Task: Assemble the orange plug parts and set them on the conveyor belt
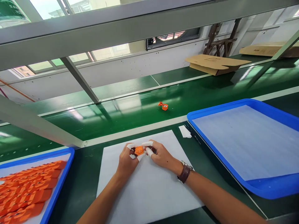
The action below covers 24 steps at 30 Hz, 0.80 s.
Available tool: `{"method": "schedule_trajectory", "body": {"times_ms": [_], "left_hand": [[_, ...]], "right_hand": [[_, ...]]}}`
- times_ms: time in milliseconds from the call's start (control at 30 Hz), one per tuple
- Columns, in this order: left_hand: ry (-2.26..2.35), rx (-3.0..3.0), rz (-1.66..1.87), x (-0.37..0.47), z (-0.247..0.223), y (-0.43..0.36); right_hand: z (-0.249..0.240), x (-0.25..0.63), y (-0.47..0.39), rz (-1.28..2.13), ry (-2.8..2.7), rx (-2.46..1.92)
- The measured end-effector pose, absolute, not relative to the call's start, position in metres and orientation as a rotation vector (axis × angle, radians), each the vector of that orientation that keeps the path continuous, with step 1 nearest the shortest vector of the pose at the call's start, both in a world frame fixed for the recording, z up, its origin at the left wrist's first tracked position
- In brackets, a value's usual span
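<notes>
The small orange piece (139,151) sits between our two hands, raised over the white sheet. Our left hand (127,161) has it pinched between thumb and curled fingers; our right hand (161,154) is bent in at its right side, thumb and forefinger nearly closed, though we cannot tell whether they grip any part of it. We do well, in our judgement, to let the left pinch steady the piece while the right fingertips work lightly, and to stay low over the sheet in case it slips.

The piece looks like glossy moulded plastic, blocky with rounded corners. White finger covers (147,143), thin and matte, sheathe our fingertips. Beneath lies the flat, smooth white sheet (149,193). To the left, a blue tray (61,182) holds overlapping rows of similar orange pieces (35,196). To the right, a larger blue tray (263,191), round-cornered, is lined with pale paper (247,143). Beyond, another orange item (164,107) rests open on the shiny green surface (130,113).
</notes>
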<state>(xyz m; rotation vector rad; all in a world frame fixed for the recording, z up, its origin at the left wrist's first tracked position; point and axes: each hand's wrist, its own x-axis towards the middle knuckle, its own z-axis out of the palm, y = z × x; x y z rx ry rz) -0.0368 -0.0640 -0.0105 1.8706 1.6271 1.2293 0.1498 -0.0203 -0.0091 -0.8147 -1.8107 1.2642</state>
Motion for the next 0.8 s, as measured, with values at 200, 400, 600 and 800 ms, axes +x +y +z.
{"method": "schedule_trajectory", "body": {"times_ms": [200,400,600,800], "left_hand": [[1.64,1.831,1.245,-0.038,-0.013,-0.063],[1.586,1.592,1.302,-0.036,-0.014,-0.064],[1.582,1.451,1.413,-0.042,-0.009,-0.065],[1.703,1.587,1.613,-0.095,0.055,-0.133]], "right_hand": [[-0.009,0.149,-0.023,1.255,-1.829,-0.805],[-0.019,0.148,-0.02,1.307,-1.686,-0.966],[-0.025,0.15,-0.023,1.288,-1.763,-1.009],[-0.03,0.154,-0.026,1.28,-1.838,-1.117]]}}
